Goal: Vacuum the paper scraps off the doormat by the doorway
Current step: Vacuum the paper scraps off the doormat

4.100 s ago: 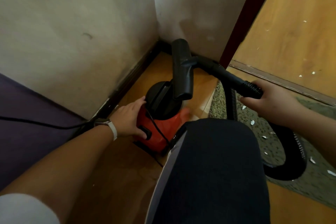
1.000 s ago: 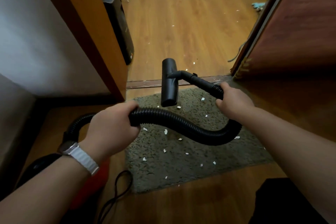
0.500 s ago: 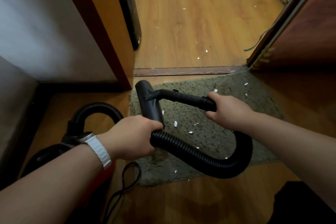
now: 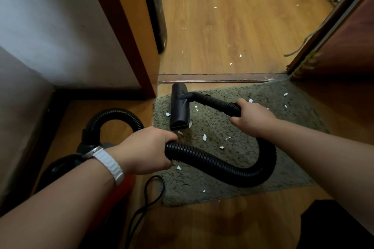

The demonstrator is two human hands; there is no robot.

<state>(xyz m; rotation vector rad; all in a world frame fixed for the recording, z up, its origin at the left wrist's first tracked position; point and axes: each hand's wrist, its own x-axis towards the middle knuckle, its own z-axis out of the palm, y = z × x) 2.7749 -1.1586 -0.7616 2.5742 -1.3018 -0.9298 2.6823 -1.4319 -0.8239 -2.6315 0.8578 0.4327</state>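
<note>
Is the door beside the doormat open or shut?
Open. The door is swung aside on the right, and the floor beyond the threshold shows.

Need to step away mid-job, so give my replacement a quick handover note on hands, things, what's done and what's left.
Left hand grips the hose mid-length; right hand grips its end behind the nozzle.
Nozzle is at the far-left corner of the doormat, by the threshold.
Done: nothing confirmable.
Left: paper scraps lie across the mat, most near the nozzle.
</note>
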